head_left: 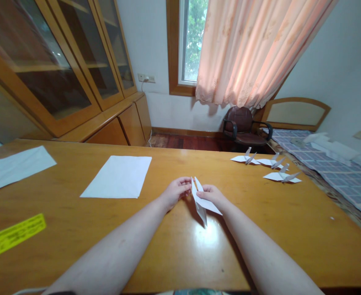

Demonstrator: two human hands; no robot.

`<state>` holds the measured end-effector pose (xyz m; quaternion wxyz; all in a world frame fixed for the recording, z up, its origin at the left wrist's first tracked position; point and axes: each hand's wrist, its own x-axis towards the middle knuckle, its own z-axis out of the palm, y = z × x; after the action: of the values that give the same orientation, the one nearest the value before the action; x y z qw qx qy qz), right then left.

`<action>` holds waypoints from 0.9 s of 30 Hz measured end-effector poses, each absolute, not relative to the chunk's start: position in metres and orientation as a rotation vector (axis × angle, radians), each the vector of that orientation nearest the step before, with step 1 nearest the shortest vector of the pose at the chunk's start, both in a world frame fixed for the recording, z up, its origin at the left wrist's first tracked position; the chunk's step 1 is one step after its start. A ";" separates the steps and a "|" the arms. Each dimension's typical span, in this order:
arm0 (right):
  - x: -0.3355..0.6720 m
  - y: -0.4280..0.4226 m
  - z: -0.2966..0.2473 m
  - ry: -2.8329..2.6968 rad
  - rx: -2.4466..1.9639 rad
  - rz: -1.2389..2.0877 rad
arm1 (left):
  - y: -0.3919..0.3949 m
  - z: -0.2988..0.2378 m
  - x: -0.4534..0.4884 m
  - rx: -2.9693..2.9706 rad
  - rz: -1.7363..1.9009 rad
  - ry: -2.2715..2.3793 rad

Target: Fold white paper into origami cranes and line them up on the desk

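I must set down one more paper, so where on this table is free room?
Bare table lies right of the folded paper, below the cranes, and between the white sheet and yellow strip. The cranes crowd the far right.

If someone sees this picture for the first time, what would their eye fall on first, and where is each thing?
First, at the centre of the wooden table, the left hand and right hand hold a long, pointed folded white paper. To the right, a row of three paper cranes stands on the table. Above them, a pink curtain hangs at the window.
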<state>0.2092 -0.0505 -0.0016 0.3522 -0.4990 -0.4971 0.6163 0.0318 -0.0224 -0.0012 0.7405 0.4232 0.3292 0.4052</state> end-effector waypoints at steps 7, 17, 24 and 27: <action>0.209 -0.051 -0.001 -1.291 -1.232 1.740 | -0.020 0.000 0.031 0.994 0.889 0.746; 0.207 -0.052 -0.001 -1.269 -1.227 1.703 | -0.019 -0.003 0.026 1.356 1.038 0.899; 0.203 -0.053 -0.004 -1.295 -1.276 1.567 | -0.019 -0.002 0.027 1.440 1.060 0.991; 0.201 -0.053 -0.003 -1.304 -1.306 1.495 | -0.021 0.002 0.027 1.380 1.043 0.929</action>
<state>0.2015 -0.0534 -0.0029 0.3739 -0.5102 -0.5092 0.5836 0.0275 -0.0210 0.0016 0.5555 0.5843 0.3934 0.4418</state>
